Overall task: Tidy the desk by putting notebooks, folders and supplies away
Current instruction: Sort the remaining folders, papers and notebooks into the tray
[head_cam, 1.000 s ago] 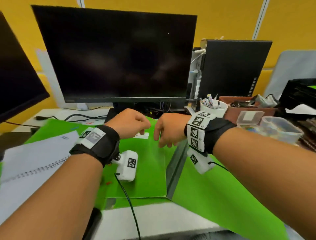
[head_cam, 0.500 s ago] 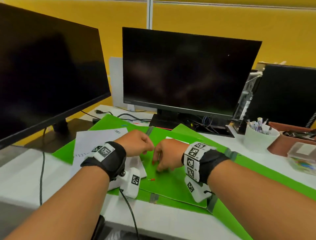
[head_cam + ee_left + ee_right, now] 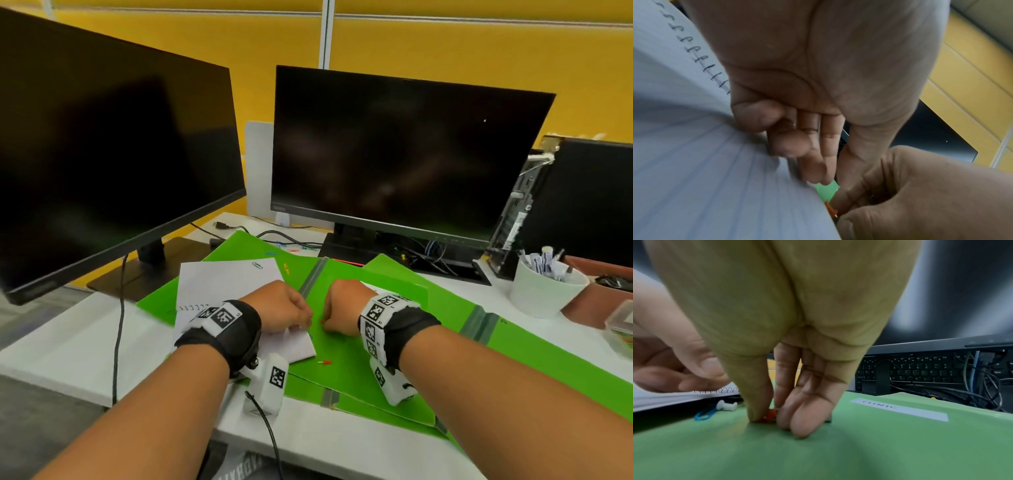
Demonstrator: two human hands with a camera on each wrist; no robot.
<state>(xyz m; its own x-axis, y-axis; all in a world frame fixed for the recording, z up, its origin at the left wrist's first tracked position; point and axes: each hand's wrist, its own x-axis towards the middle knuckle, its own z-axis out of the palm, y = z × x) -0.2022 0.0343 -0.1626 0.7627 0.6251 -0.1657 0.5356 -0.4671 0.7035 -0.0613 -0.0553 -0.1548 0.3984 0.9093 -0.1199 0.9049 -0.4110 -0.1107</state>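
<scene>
Overlapping green folders cover the desk in front of me. On their left part lies an open spiral notebook. My left hand rests on the notebook's page with loosely curled fingers, and I see nothing in it. My right hand is beside it on a folder labelled CLINIC. Its thumb and fingertips pinch a red pushpin that lies on the folder. A second red pushpin lies loose nearer to me. A white pushpin and a blue paper clip lie by the notebook's edge.
Two dark monitors stand behind the folders, with cables and a keyboard under the right one. A white pen cup, a brown tray and a clear box sit at the right. Paper clips lie on the notebook and the folders.
The head view has swung left and up, bringing the left monitor in. Both hands have moved to the notebook's right edge, and the right fingertips have dropped onto a red pushpin.
</scene>
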